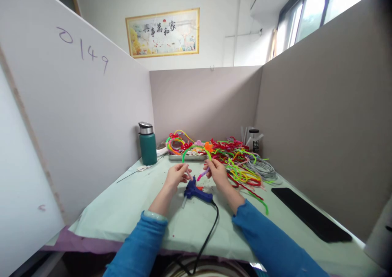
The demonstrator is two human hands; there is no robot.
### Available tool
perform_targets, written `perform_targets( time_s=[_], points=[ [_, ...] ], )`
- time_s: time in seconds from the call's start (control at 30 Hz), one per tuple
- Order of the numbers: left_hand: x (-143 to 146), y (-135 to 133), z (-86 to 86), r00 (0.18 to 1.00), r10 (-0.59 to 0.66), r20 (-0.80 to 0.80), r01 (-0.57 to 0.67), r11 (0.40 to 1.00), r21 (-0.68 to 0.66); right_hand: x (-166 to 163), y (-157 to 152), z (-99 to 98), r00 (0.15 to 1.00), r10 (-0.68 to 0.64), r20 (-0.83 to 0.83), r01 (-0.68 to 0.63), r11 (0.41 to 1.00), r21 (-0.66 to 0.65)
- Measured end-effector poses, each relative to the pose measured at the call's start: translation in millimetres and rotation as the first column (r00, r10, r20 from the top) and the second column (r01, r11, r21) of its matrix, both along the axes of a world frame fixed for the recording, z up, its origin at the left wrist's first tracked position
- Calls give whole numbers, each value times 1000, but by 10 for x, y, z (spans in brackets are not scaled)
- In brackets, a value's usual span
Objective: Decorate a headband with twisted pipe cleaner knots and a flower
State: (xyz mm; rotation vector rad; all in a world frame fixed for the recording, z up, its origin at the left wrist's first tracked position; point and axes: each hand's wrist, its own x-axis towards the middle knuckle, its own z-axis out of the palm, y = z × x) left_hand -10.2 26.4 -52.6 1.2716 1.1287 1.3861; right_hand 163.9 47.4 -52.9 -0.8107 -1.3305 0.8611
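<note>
Between my hands stands an arch of fuzzy pipe cleaners (196, 147), mostly green, with an orange flower-like shape (208, 146) near its right top. My left hand (177, 175) pinches the arch's left leg, where a pale pink end pokes out below the fingers. The right leg is gripped by my right hand (217, 171), and a purple and pink end (202, 174) points down from it toward the left. Just beneath both hands a blue hot glue gun (198, 192) lies on the table, a clear glue stick (184, 202) protruding from its back.
Behind the hands, a metal tray (176, 157) bears finished-looking colourful loops. A tangle of pipe cleaners (241, 162) spreads to the right. A green bottle (147, 146) stands left; a black slab (309, 213) lies right. The glue gun's black cord (211, 232) runs over the front edge.
</note>
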Motion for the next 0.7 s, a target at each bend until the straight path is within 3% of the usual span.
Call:
perform_targets(
  time_s=[0.27, 0.4, 0.5, 0.57, 0.63, 0.7],
  points=[
    [-29, 65, -45, 999, 35, 37, -36, 999, 37, -30, -28, 19, 1000, 28, 7, -28, 999, 21],
    [-48, 58, -40, 979, 180, -96, -176, 983, 54, 32, 84, -26, 994, -74, -83, 74, 997, 0],
    [-35, 8, -24, 875, 305, -376, -267, 952, 152, 92, 175, -52, 977, -139, -163, 140, 990, -5],
    [-5, -36, -9, 765, 333, -551, -221, 940, 262, 113, 203, -58, 972, -157, -177, 160, 987, 3],
    [21, -68, 2, 676, 349, -649, -174, 931, 320, 115, 201, -55, 971, -168, -167, 173, 985, 12],
    [23, -71, -4, 639, 344, -688, -178, 936, 303, 107, 178, -47, 974, -173, -145, 178, 984, 22]
  ],
)
